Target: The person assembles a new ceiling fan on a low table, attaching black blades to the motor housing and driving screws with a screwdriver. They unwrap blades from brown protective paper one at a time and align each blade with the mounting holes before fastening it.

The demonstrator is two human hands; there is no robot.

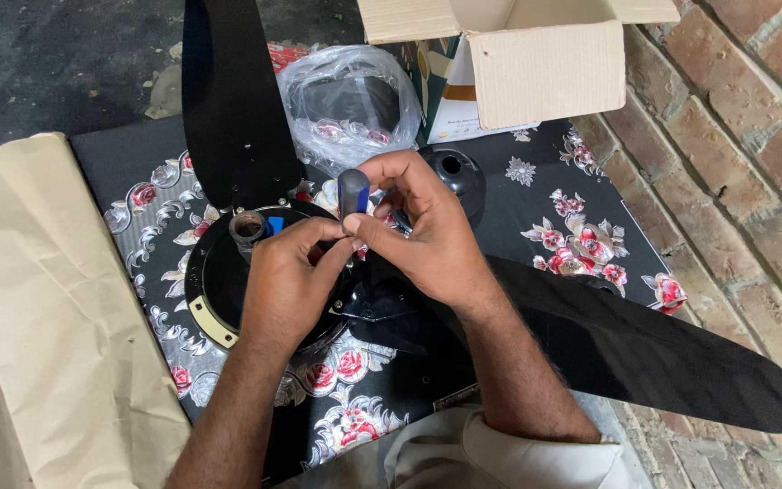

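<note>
Both hands are met over the black ceiling fan motor point(228, 290), and a screwdriver point(353, 195) with a blue and black handle is held between them. The screwdriver is stood nearly upright, its long axis running down from the handle top towards the motor housing; its tip is hidden behind the fingers. The left hand point(287, 281) is curled from below and to the left of the handle, its fingertips pinched at the handle's lower end. The right hand point(427, 231) is wrapped around the handle from the right and above, fingers bent over it, thumb pressed near the left hand's fingertips. Both hands are about equally near; neither is slack.

Just left of the left hand, the motor's centre shaft point(248, 226) stands open. One fan blade point(228, 100) is stretched away beyond the hands, another point(644, 353) out to the right of the right forearm. Farther off, a plastic bag point(350, 100), a black canopy cup point(454, 172) and an open cardboard box point(536, 63) lie on the floral cloth point(581, 235).
</note>
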